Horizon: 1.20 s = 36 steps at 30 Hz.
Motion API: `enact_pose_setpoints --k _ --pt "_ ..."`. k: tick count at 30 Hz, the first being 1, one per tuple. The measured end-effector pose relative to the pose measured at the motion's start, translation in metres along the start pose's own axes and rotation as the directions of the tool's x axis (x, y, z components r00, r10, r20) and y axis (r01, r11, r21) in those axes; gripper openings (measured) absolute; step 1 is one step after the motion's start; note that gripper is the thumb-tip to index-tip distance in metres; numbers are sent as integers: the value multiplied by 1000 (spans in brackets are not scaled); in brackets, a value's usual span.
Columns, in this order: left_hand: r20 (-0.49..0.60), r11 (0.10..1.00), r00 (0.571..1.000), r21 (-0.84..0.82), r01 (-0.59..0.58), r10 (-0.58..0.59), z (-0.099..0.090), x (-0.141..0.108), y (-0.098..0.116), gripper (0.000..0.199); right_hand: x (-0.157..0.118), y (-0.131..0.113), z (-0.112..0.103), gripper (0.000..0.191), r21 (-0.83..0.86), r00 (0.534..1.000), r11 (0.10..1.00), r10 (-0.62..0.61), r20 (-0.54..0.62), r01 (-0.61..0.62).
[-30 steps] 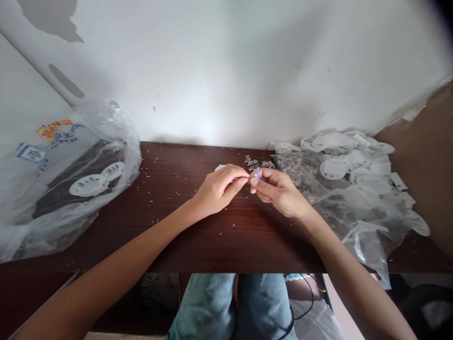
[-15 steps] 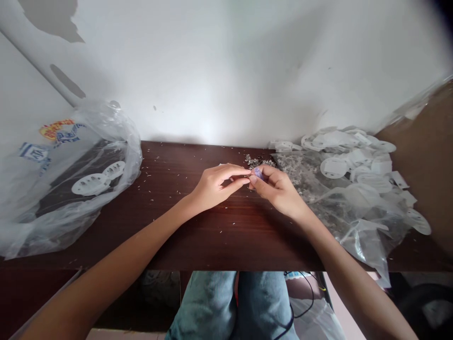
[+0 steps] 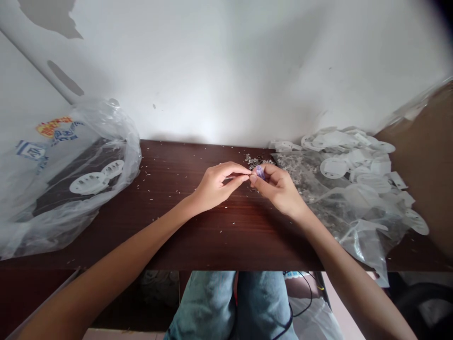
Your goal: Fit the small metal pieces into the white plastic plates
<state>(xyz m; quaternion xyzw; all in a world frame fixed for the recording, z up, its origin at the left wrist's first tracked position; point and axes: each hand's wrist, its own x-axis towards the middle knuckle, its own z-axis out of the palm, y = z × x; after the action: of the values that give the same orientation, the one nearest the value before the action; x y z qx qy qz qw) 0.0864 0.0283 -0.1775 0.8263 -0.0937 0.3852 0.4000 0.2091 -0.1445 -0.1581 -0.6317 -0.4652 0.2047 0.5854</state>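
Over the middle of the dark wood table, what have the hands got?

The right hand has its fingers curled almost shut around a small lilac piece, pinching it up off the table. The piece is too small to make out what it is.

And the left hand?

It's just beside the right, its fingers closed to a narrow pinch at the edge of that lilac piece. I can't tell whether they have hold of anything.

What's close by?

Right behind the hands sits a little heap of grey bits, and pale specks are scattered over the wood. To the right, a clear plastic bag lies under a spill of white plastic discs.

Anything on the left?

Another clear plastic bag lies there, with two white slotted discs resting inside on something black.

Below the table?

Knees in blue jeans show under its front edge, and a white wall rises behind it.
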Motion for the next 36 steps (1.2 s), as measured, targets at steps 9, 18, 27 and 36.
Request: enact_pose_setpoints --k 9,18,27,36 --pt "-100 996 991 -34 84 -87 17 -11 4 16 0 12 9 36 198 995 978 82 -59 -69" --pt "-100 966 965 -120 231 -243 22 -12 4 22 1 24 28 36 396 978 916 130 -163 -56" --pt "-33 963 989 236 -130 142 2 -5 -9 20 -3 19 15 25 115 992 993 -17 -127 32" --pt "0 953 989 267 -142 148 1 -9 -9 16 -6 14 15 24 -192 978 975 -140 -155 110"
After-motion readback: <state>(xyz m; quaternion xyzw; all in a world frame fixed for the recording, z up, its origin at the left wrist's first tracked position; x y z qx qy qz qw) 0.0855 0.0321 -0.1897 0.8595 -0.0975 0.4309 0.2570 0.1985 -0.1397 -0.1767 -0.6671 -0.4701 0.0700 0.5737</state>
